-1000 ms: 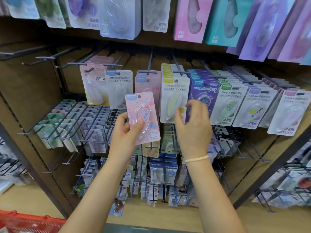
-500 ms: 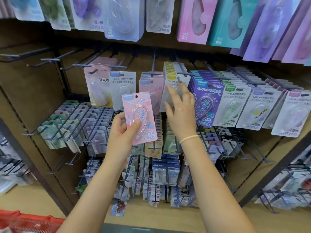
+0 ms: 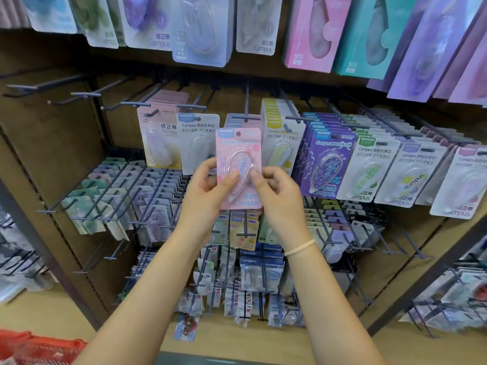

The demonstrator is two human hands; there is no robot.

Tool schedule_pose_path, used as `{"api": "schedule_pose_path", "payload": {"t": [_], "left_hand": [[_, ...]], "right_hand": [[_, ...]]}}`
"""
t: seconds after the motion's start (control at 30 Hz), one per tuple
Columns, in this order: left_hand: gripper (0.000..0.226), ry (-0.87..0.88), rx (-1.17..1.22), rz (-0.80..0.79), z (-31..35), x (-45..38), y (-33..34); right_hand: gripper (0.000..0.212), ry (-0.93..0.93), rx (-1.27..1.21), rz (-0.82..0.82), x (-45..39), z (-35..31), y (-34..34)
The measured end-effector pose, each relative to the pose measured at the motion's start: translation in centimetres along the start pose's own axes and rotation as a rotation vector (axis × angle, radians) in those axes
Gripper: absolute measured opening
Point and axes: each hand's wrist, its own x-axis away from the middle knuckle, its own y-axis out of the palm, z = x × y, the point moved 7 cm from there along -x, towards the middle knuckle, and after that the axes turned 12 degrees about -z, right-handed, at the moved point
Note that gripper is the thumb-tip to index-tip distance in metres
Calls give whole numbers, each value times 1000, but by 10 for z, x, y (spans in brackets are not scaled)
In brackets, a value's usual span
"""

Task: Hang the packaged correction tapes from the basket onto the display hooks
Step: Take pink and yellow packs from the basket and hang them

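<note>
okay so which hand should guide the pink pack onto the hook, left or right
Probably the left hand: it grips the pink pack along its left edge with the thumb across the front, carrying it. The right hand only pinches the right edge. The hook with matching pink packs sits just above.

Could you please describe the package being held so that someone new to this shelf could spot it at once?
Look at the middle row of display hooks, where the carded packs hang. In front of its centre, the left hand and right hand hold one pink correction tape pack between them. Unlike its neighbours, it hangs on no hook.
</note>
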Motion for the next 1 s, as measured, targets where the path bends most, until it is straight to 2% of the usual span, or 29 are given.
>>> {"api": "schedule_pose_path", "payload": {"t": [0.13,0.57,1.0], "left_hand": [[21,4,-32,-14,2,-6,0],[20,33,-128,-50,9,-11,1],[14,-15,-176,-11,10,-12,-1]], "right_hand": [[15,1,9,29,-3,-3,-1],[17,16,1,97,-1,4,-2],[9,44,-48,109,-6,0,-5]]}}
